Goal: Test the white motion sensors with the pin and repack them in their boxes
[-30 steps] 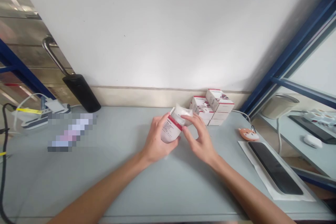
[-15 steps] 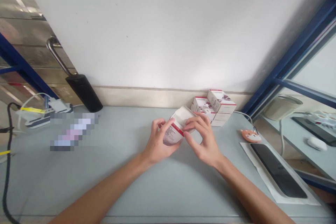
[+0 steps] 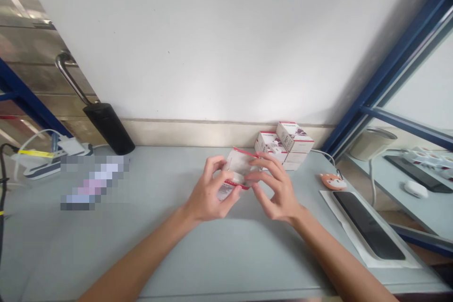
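Observation:
A small white carton with red edges (image 3: 244, 160) is held between my hands over the grey table, its lid raised and pale inside showing. My left hand (image 3: 211, 193) grips its left side, with the thumb across the printed front. On the right, my right hand (image 3: 276, 188) has its curled fingers on the lid and the right edge, the thumb close to the front corner. Fingers cover much of the carton, and I cannot make out its contents. Just behind my right hand stand several similar cartons (image 3: 295, 144), stacked against the wall.
A black cylinder (image 3: 109, 127) stands at the back left, near a power strip (image 3: 58, 160) with cables and a blurred-out object (image 3: 95, 181). To the right are an orange animal-faced case (image 3: 332, 181) and a dark phone-like slab (image 3: 368, 224) on white paper. A blue-framed mirror (image 3: 406, 127) borders the right.
The carton has tipped so its opening faces me more, with the lid standing up behind. My right fingers have shifted slightly along its edge. The whole view has moved a little.

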Motion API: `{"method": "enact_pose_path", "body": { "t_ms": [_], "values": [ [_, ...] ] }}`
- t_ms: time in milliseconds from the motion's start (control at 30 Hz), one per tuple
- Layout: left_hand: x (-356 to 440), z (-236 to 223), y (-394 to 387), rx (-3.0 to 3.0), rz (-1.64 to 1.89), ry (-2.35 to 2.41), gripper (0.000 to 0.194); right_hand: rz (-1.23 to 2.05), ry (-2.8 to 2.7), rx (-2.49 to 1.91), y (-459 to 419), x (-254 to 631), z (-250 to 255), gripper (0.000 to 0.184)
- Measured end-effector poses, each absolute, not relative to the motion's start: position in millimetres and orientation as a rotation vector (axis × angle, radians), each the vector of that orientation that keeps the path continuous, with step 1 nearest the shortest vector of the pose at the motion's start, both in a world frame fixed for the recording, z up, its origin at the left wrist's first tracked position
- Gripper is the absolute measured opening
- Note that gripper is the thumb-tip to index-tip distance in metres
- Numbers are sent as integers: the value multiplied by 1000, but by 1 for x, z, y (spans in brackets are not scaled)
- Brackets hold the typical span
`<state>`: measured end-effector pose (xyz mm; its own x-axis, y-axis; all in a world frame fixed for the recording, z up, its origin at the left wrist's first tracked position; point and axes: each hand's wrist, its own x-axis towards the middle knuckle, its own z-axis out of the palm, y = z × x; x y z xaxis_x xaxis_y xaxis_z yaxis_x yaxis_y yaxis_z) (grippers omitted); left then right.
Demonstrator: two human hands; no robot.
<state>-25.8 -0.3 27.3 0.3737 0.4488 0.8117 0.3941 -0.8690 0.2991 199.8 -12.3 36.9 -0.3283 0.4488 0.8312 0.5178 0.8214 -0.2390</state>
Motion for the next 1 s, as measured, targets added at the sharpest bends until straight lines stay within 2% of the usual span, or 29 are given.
{"method": "enact_pose_path", "body": {
  "t_ms": [200, 300, 400, 500, 633, 1000],
  "values": [
    [-29, 17, 11, 2522, 1744, 889, 32, -280, -1837, -848, 3, 224, 38, 24],
    [-29, 8, 15, 2490, 1883, 894, 37, -404, -1748, -1174, 16, 237, 41, 27],
    [-28, -1, 17, 2450, 1925, 921, 38, -440, -1738, -1545, 28, 239, 44, 40],
    [-26, -6, 17, 2404, 1875, 955, 38, -418, -1856, -1733, 37, 233, 46, 42],
    [-27, -4, 17, 2392, 1830, 945, 37, -373, -1904, -1830, 44, 226, 45, 34],
    [-32, 0, 20, 2521, 1743, 810, 17, 26, -1806, -1727, 54, 246, 37, 36]
  ]
}}
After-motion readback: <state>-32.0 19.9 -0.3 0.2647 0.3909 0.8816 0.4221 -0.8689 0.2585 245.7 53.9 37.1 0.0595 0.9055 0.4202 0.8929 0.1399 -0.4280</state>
